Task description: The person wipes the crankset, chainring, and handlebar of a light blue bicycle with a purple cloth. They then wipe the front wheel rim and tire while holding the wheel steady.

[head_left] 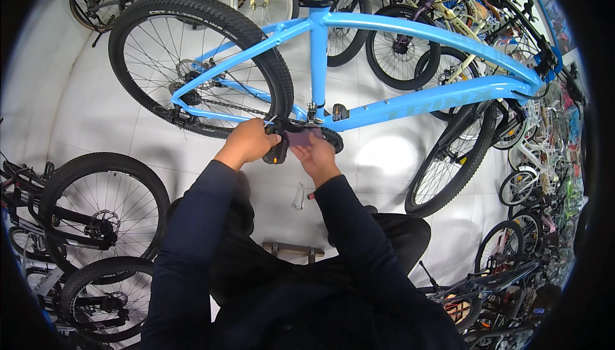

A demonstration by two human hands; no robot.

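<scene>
Blue bike [318, 62] across the upper middle of the view, front end to the right, drive side toward the person. Rear wheel [182, 87] at left, front wheel [452, 158] at right, turned at an angle to the frame. Both hands at the crank area, low on the bike, close together.

Left hand [248, 142]: fingers curled, thumb toward the near pedal [277, 152], just beside the rear tyre. A thin pale strip [271, 120] shows at the fingertips. Cannot tell whether the hand grips pedal, strip or both.

Right hand [318, 156]: palm side partly up, fingers closed on a purplish cloth [302, 138]. Cloth lies between the two hands, in front of the chainring [332, 140], hiding part of it. Whether it touches the metal, cannot tell.

Chain [225, 105] runs back from there to the rear hub. Far pedal [341, 113] visible above the chainring, beside the down tube.

On the pale floor [365, 187], below the right hand: a small metallic item [298, 196], kind unclear. Nearer the person, between the legs, a brown bar [293, 249].

Around: two big wheels [102, 223] at lower left, more bikes [400, 39] crowded behind the frame and down the right side.
</scene>
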